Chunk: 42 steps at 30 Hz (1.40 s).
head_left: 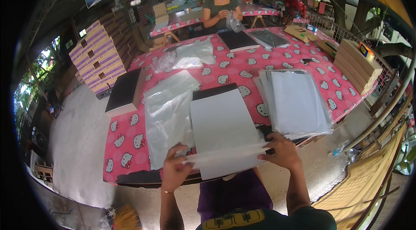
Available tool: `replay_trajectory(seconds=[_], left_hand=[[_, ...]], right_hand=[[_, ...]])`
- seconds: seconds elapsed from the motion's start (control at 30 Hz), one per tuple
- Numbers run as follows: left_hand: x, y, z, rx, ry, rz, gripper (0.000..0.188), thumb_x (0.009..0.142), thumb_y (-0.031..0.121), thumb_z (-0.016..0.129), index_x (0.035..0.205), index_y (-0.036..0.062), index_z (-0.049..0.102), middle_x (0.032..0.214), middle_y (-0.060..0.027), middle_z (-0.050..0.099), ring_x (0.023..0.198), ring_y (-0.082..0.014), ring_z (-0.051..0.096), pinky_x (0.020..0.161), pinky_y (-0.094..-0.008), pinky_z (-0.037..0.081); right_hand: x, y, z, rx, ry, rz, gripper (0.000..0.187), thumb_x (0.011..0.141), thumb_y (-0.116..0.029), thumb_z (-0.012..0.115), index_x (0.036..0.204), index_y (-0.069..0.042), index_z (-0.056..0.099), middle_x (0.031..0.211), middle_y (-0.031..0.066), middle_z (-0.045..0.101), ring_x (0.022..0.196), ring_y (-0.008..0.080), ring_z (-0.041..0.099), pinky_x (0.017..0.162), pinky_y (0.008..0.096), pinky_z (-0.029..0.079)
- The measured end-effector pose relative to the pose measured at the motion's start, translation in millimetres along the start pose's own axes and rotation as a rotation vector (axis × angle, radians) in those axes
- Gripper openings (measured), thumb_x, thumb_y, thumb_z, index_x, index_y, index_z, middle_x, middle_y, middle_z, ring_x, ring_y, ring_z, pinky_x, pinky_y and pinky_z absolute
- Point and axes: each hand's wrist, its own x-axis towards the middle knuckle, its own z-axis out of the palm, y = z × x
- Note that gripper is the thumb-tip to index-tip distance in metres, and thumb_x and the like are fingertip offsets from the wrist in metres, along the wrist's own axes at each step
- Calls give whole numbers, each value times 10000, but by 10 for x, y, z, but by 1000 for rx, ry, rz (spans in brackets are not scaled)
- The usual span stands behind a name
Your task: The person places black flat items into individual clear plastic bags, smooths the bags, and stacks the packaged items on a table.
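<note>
Open-sided workshop, long table w/ pink patterned cloth (242,67). Left hand (174,170) and right hand (281,151) each pinch an end of a clear plastic sleeve (225,157), stretched left-right at the near table edge. White sheet (223,130) lies just beyond it, long axis running away from the person (both hands abt equally near).

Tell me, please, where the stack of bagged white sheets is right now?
The stack of bagged white sheets lies on the table, just beyond the right hand.
</note>
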Motion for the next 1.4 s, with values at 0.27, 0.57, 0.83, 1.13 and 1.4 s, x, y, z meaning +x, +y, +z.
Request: replay_trajectory(seconds=[0.27,0.57,0.83,1.13,1.4], left_hand=[[-42,426,252,-695,-552,-443,183,805,173,683,760,26,583,740,-22,578,676,-111,527,584,-255,410],[73,351,203,-1996,110,-899,351,851,226,653,1106,0,573,977,-134,635,883,-217,631,809,-388,505],[-453,50,316,-1440,-405,-536,553,887,392,573,1246,-21,485,1123,-167,608,971,-303,615,822,-428,506],[-300,74,308,-781,-854,-486,246,886,175,611,1026,-25,642,1021,-149,652,941,-261,633,819,-409,499],[-571,120,303,-994,-114,-895,266,806,27,616,1064,38,554,807,-90,636,596,-145,596,546,-233,466]], right_hand=[[-11,300,321,1891,-257,-486,224,863,-224,616,957,-20,623,1020,152,612,929,216,620,788,372,501],[17,285,353,1199,-755,-681,219,921,-173,583,864,28,649,657,94,595,580,207,574,557,321,436],[-242,156,515,1958,-520,-358,371,886,-298,618,1050,35,611,846,102,642,731,202,604,675,370,482],[-324,808,860,2360,-217,-105,387,736,-206,674,1029,41,616,895,161,653,729,286,620,648,404,490],[-487,411,666,920,-155,64,349,793,42,525,1139,-6,540,714,52,535,656,116,526,653,245,441]])
